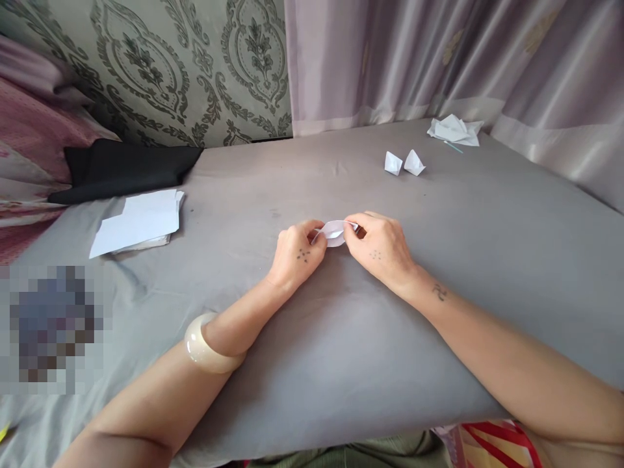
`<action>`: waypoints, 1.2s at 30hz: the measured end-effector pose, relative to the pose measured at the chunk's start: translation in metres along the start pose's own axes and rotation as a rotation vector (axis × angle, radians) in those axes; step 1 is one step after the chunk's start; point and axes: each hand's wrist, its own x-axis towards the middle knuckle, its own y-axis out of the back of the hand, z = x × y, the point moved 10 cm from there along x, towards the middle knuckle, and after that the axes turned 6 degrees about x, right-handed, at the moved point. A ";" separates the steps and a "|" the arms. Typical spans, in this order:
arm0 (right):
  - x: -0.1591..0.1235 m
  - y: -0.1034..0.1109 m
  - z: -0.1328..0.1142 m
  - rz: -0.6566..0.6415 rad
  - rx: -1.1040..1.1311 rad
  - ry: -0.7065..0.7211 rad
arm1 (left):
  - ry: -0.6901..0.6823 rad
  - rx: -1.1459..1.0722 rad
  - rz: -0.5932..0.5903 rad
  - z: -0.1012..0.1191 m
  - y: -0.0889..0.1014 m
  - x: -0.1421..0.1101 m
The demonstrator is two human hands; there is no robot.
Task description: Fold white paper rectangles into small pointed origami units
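Between my two hands is a small piece of folded white paper (334, 235), its two layers bowed apart like a little boat or pocket. My left hand (299, 255) pinches its left end with thumb and finger. At the right end, my right hand (380, 247) grips the paper the same way. My fingertips hide both ends of it. Farther back to the right stand two small folded white paper shapes (392, 163), apart from my hands.
Grey cloth (487, 273) covers the surface. White paper sheets (141, 221) lie at left, near a black cloth (131, 169). More white paper (454, 130) and a thin blue stick (453, 147) are at back right. Curtains (370, 65) hang behind. A patch at left is blurred.
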 end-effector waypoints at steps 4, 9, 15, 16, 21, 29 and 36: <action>0.004 -0.001 0.002 -0.037 0.034 0.029 | 0.010 0.010 -0.046 0.005 -0.003 0.000; 0.005 -0.011 0.001 -0.158 0.098 0.055 | 0.037 -0.181 -0.169 0.000 -0.017 0.002; 0.007 -0.008 0.008 -0.096 0.286 -0.049 | 0.150 -0.439 -0.193 -0.019 -0.028 0.003; 0.007 -0.008 0.013 -0.079 0.338 -0.103 | 0.181 -0.487 -0.162 -0.022 -0.027 0.003; 0.002 -0.020 0.021 -0.166 0.455 -0.249 | 0.249 -0.566 -0.057 -0.028 -0.018 0.004; -0.004 -0.032 0.019 -0.215 0.361 -0.308 | 0.233 -0.367 -0.030 -0.031 -0.017 0.002; -0.003 -0.038 0.023 -0.245 0.368 -0.308 | 0.181 -0.293 -0.071 -0.025 -0.021 0.006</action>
